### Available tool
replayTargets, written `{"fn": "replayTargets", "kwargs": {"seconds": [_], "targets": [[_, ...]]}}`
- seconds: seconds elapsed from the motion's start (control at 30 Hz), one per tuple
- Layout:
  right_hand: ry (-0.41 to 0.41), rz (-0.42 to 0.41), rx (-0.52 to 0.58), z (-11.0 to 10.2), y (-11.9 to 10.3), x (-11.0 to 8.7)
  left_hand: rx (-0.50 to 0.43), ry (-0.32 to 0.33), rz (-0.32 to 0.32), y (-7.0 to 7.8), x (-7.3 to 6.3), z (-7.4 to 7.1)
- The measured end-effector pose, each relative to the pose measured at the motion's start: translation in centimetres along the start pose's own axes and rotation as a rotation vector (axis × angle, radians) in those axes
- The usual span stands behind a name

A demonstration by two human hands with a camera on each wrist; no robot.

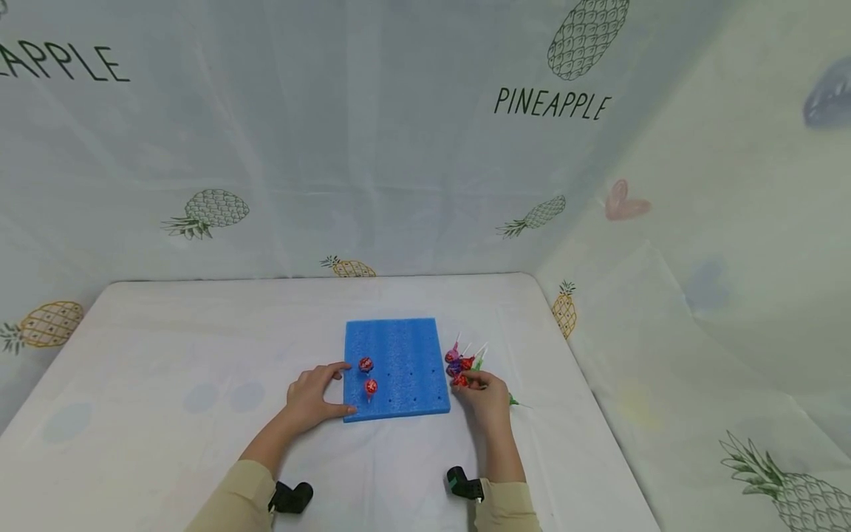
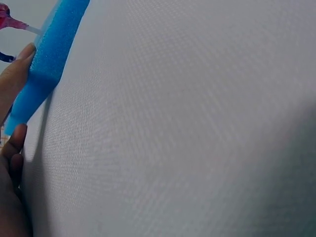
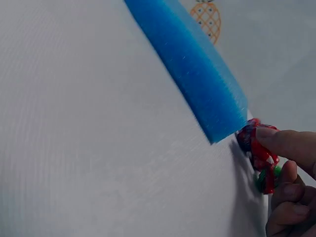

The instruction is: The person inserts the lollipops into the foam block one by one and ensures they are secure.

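Left hand (image 1: 309, 400), spread, touches the blue foam board's (image 1: 402, 347) left edge. Right hand (image 1: 490, 401) pinches a red-wrapped lollipop (image 3: 262, 156), its direction unclear; two planted lollipops (image 1: 371, 386) point upward.

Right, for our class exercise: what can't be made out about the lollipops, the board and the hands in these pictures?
Head: how many are in the lollipop pile; they overlap, and the right hand covers part.
Head: print on the two lollipops at the blue board; too small.
Left wrist: the rest of the left hand; cut off by the left edge.
Right wrist: the blue board's far end; cut off by the top edge.
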State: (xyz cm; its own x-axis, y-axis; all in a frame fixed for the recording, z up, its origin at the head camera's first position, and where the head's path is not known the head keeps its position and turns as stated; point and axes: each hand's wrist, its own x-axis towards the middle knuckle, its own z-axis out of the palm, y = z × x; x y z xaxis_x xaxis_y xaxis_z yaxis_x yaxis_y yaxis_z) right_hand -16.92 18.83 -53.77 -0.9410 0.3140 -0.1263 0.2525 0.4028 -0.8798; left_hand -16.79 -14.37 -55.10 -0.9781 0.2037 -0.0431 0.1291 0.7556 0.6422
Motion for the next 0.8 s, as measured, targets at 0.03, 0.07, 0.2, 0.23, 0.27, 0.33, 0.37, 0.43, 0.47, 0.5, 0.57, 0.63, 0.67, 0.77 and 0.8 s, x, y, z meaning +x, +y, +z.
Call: {"fn": "replayTargets", "kwargs": {"seconds": [0.03,0.07,0.2,0.23,0.27,0.33,0.37,0.43,0.47,0.5,0.57,0.63,0.67,0.77,0.8], "targets": [[-0.007,0.0,0.018,0.0,-0.1,0.0,0.002,0.002,0.001,0.0,0.0,0.0],[-0.01,-0.003,0.035,-0.1,-0.3,0.0,0.003,0.004,0.003,-0.1,0.0,0.0],[-0.025,-0.016,0.117,-0.2,-0.9,0.0,0.001,0.004,0.008,-0.2,0.1,0.0],[-0.03,-0.02,0.135,-0.2,-1.1,0.0,0.0,0.005,0.009,-0.2,0.1,0.0],[-0.036,-0.019,0.157,-0.2,-1.4,-0.1,-0.001,0.005,0.01,-0.2,0.1,0.0],[-0.048,-0.007,0.189,-0.2,-2.0,-0.4,-0.003,0.004,0.01,-0.2,0.1,0.0],[-0.056,-0.002,0.207,-0.1,-2.3,-0.5,-0.003,0.004,0.01,-0.2,0.1,0.0],[-0.063,0.019,0.245,0.0,-3.0,-1.0,0.0,0.004,0.009,-0.1,0.0,-0.1],[-0.067,0.029,0.265,0.0,-3.3,-1.2,0.0,0.004,0.008,-0.1,0.0,-0.1],[-0.069,0.032,0.275,0.1,-3.6,-1.4,0.0,0.003,0.009,-0.1,0.0,-0.1],[-0.081,0.039,0.303,0.3,-4.1,-1.9,0.003,0.004,0.011,-0.1,0.0,-0.1],[-0.088,0.034,0.318,0.6,-4.6,-2.3,0.001,0.007,0.013,-0.1,0.0,-0.1],[-0.091,0.031,0.324,0.8,-4.8,-2.5,0.001,0.008,0.015,-0.1,0.0,-0.1],[-0.094,0.021,0.333,1.4,-5.4,-2.9,0.0,0.01,0.016,-0.2,0.0,-0.1],[-0.096,0.016,0.339,1.5,-5.5,-3.0,-0.002,0.01,0.014,-0.2,0.0,-0.1]]}}
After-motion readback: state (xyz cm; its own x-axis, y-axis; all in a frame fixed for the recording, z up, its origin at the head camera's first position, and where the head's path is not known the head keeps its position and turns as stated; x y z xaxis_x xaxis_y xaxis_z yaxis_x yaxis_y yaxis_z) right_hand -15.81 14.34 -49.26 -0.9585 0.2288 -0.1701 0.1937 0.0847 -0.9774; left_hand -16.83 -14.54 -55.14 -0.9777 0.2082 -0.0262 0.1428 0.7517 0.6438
